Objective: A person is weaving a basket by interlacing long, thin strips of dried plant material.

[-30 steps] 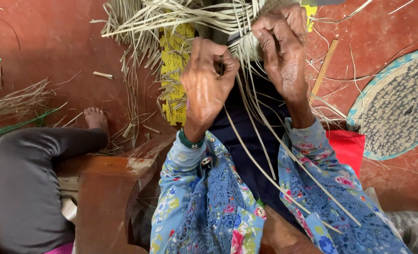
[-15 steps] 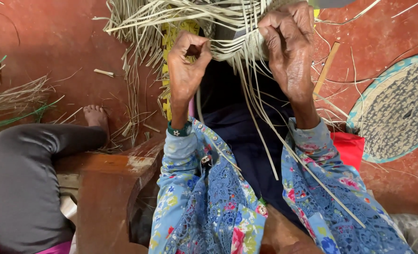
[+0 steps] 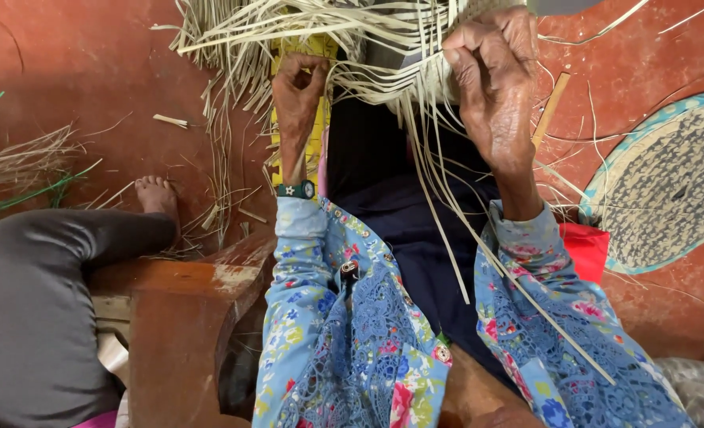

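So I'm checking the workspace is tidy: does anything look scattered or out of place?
Yes: loose straw offcuts litter the red floor left of the left hand; both hands pinch pale weaving strips, right hand.

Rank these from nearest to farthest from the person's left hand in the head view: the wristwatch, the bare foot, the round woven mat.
From the left hand:
1. Wristwatch, just below, on its wrist.
2. Bare foot, lower left on the floor.
3. Round woven mat, far right edge.

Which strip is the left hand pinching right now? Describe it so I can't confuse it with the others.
Start at the fan of pale straw strips along the top of the view. The left hand pinches at its lower left edge, beside the yellow woven band. Its strip is the one running from those fingertips rightward into the bundle, not hanging loose.
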